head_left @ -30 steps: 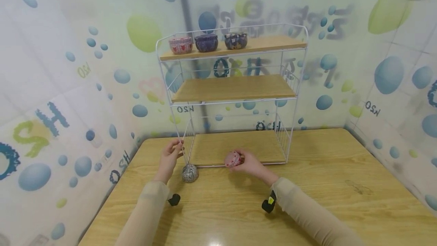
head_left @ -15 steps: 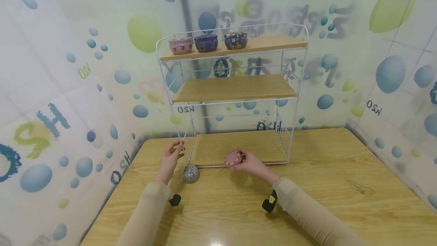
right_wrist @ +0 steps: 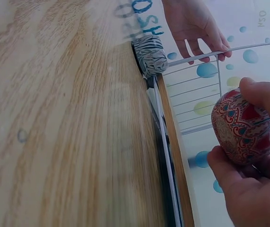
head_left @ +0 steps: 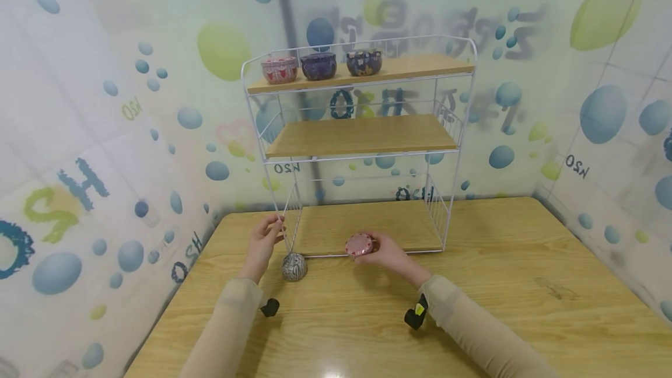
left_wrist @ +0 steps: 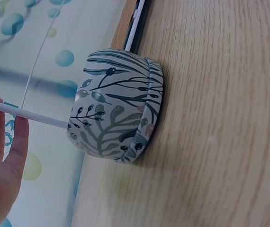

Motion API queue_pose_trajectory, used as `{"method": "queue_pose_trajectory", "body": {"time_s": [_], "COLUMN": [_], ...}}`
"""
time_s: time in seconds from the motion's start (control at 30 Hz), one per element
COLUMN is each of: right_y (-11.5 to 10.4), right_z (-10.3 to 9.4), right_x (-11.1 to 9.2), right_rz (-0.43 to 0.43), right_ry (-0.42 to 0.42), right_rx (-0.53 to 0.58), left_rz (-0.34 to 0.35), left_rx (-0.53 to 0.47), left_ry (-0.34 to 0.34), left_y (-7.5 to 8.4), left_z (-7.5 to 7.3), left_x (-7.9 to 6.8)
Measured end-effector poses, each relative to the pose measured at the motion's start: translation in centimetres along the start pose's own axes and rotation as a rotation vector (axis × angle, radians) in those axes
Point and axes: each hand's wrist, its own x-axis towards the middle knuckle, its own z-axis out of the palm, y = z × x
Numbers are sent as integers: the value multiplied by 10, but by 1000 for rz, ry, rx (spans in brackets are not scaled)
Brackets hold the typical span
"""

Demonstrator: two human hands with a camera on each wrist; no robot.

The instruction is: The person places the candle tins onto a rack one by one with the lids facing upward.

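My right hand [head_left: 387, 254] holds a small round red-and-pink patterned tin [head_left: 359, 245] between thumb and fingers, over the bottom shelf's front edge. Its flat lid faces up toward the head camera; in the right wrist view the rounded body [right_wrist: 241, 127] shows red and blue ornament. My left hand [head_left: 262, 244] grips the white wire rack's front left post [left_wrist: 40, 117], its fingertips behind the wire. Below that hand, a black-and-white leaf-patterned tin [head_left: 294, 266] stands lid-down on the table, right at the rack's front left corner.
The white wire rack [head_left: 454, 191] has three wooden shelves. On its top shelf [head_left: 425, 66] stand a pink heart-patterned tin [head_left: 280, 70], a dark blue tin [head_left: 318, 66] and a dark patterned tin [head_left: 364, 62]. A patterned curtain wall [head_left: 525, 104] rises behind the wooden table [head_left: 472, 273].
The red-and-pink tin has turned in my right hand, so its lid now faces the head camera. My left hand stays at the post, and the leaf-patterned tin has not moved.
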Motion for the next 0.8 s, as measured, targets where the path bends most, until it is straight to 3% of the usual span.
{"method": "queue_pose_trajectory", "body": {"time_s": [0.13,0.33,0.8], "right_y": [13,12,5], "right_z": [-1,-5,-15], "right_x": [5,4,0], "right_rz": [13,20,17], "right_ry": [30,58,80], "right_rx": [21,49,-52], "left_rz": [-1,-3,-9], "left_rx": [-1,-9,-16], "left_ry": [-2,4,16], "left_y": [0,0,-1], "left_z": [1,1,0], "left_x": [1,2,1]}}
